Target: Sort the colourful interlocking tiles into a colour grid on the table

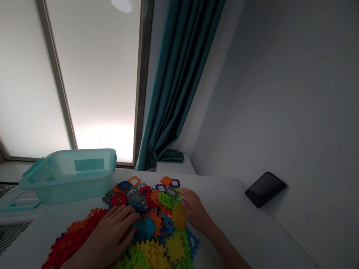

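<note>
A pile of plastic interlocking tiles with notched edges (153, 253) covers the middle of the table, in red, yellow, green, blue, orange, grey and purple. Over its left side rests my left hand (112, 233), palm down, fingers loosely stretched and slightly apart beside a blue tile (144, 230). At the pile's right edge, my right hand (193, 207) reaches in from the side. Its fingertips touch or nearly touch a grey tile (171, 191) and green tiles (168, 200), thumb apart from the fingers. Red tiles (73, 234) are partly hidden under my left forearm.
A translucent teal bin (67, 191) stands at the table's back left, beside a clear lid with a teal handle (9, 211). A black tablet-like device (265, 189) is at the wall on the right. A teal curtain (178, 76) hangs behind the white table (224, 193).
</note>
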`<action>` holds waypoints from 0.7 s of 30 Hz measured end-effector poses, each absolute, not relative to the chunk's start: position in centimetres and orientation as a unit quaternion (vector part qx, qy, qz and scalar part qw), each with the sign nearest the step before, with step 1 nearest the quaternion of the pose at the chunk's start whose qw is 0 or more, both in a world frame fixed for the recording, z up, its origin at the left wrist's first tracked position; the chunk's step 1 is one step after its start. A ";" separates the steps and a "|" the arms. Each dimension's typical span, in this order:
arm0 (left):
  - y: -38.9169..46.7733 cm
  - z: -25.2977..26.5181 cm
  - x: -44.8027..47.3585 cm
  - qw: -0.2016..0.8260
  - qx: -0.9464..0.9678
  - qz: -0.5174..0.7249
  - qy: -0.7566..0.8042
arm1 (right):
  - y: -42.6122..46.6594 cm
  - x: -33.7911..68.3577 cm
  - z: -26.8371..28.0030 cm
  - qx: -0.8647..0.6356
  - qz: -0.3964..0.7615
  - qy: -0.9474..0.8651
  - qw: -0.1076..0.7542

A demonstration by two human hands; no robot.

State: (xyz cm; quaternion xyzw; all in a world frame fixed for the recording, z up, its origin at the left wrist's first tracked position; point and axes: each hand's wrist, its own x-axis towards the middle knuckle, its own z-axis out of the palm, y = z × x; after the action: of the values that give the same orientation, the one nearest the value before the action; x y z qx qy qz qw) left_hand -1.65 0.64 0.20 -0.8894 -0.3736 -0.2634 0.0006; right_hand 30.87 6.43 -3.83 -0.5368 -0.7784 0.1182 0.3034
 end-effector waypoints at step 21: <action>1.2 0.6 -1.6 -0.009 -0.880 -0.276 -0.386 | 6.6 26.4 -2.1 -0.502 0.174 -0.797 0.287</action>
State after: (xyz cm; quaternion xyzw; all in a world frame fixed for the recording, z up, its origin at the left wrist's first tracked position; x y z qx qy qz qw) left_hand -1.62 1.21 0.58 -0.8801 -0.3860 -0.2762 -0.0087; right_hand 26.40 6.64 -2.14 -0.5021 -0.7970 0.1736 0.2874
